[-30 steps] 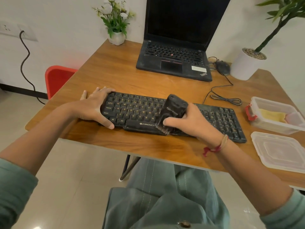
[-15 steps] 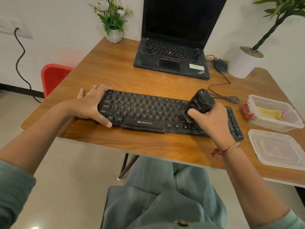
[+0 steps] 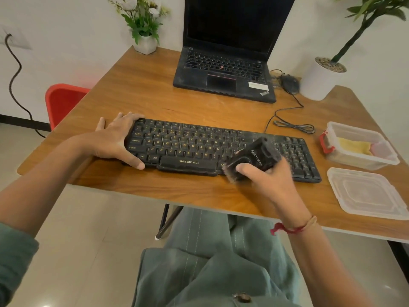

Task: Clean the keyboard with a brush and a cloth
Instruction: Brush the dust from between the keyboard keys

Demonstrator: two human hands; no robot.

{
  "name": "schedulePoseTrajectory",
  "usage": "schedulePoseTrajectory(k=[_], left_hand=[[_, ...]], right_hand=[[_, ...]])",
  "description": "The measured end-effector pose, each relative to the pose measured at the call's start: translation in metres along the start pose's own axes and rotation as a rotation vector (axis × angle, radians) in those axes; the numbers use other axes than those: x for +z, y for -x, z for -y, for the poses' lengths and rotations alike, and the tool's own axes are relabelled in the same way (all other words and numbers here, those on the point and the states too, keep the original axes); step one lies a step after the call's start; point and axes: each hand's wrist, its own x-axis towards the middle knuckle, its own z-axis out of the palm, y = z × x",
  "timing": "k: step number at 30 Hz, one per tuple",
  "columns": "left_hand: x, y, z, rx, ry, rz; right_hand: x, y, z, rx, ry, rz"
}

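A black keyboard [image 3: 199, 149] with orange letters lies near the front edge of the wooden table [image 3: 155, 94]. My left hand [image 3: 115, 138] holds its left end, thumb on the front edge and fingers over the top corner. My right hand [image 3: 267, 182] grips a black brush [image 3: 250, 159] over the keyboard's front edge, right of the space bar. Its bristles point down and left and look blurred. A yellow cloth [image 3: 354, 146] lies in an open clear box [image 3: 363, 163] at the right.
A black laptop [image 3: 225, 76] stands open behind the keyboard, with a mouse [image 3: 288, 83] and coiled cable [image 3: 294, 126] to its right. The box lid [image 3: 367, 192] lies near the front right edge. A flower pot [image 3: 145, 44], a potted plant [image 3: 321, 79] and a red chair [image 3: 63, 103] surround the table.
My right hand swept the brush from the keyboard's middle to its right part, then back toward the front edge right of the space bar. My left hand stayed on the left end.
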Motion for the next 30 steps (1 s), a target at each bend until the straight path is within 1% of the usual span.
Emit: schedulePoseTrajectory(k=[1,2,3,5,6,7,9,12,13,14,17,20,21,22,24,27,30], left_hand=[[0.0,0.0,0.0,0.0,-0.001,0.001],[0.0,0.0,0.0,0.003,-0.002,0.006],[-0.001,0.0,-0.001,0.005,-0.001,0.008],[-0.001,0.001,-0.001,0.0,0.002,0.008],[-0.001,0.001,-0.001,-0.003,0.004,0.005],[-0.001,0.001,-0.001,-0.003,0.003,0.005],[-0.002,0.0,0.0,0.002,0.0,0.008],[-0.001,0.0,0.001,0.008,-0.009,0.006],[-0.001,0.0,0.0,0.007,-0.011,0.003],[-0.001,0.0,-0.002,0.009,-0.014,0.0],[-0.002,0.002,-0.004,0.015,-0.011,0.002],[-0.002,0.001,-0.002,0.006,-0.007,0.005],[-0.002,0.001,-0.002,0.003,-0.011,0.008],[-0.002,0.001,-0.002,0.001,-0.015,0.008],[-0.002,0.001,-0.004,0.008,-0.017,0.005],[-0.003,0.003,-0.006,0.013,-0.012,0.002],[-0.003,0.003,-0.004,0.016,-0.008,0.002]], right_hand=[[-0.001,0.002,0.0,0.083,-0.149,0.053],[-0.007,0.0,-0.005,0.14,-0.215,0.046],[-0.017,-0.002,-0.009,0.152,-0.208,-0.021],[-0.04,-0.008,-0.02,0.102,-0.113,-0.252],[-0.048,-0.008,-0.021,0.071,-0.063,-0.327],[-0.051,-0.007,-0.022,0.049,-0.026,-0.359],[-0.042,-0.003,-0.019,0.012,0.052,-0.312],[-0.007,0.006,-0.001,-0.037,0.097,-0.087],[0.003,0.009,0.003,-0.057,0.087,-0.027],[0.009,0.009,0.004,-0.076,0.095,-0.007],[-0.005,0.0,-0.003,-0.069,0.153,-0.072],[-0.033,-0.005,-0.011,-0.054,0.208,-0.227],[-0.035,-0.005,-0.013,-0.058,0.234,-0.25],[-0.031,-0.005,-0.013,-0.074,0.239,-0.223],[-0.011,-0.005,-0.007,-0.125,0.222,-0.065],[0.011,-0.008,0.003,-0.271,0.224,0.168],[-0.012,-0.019,0.005,-0.267,0.148,0.313]])
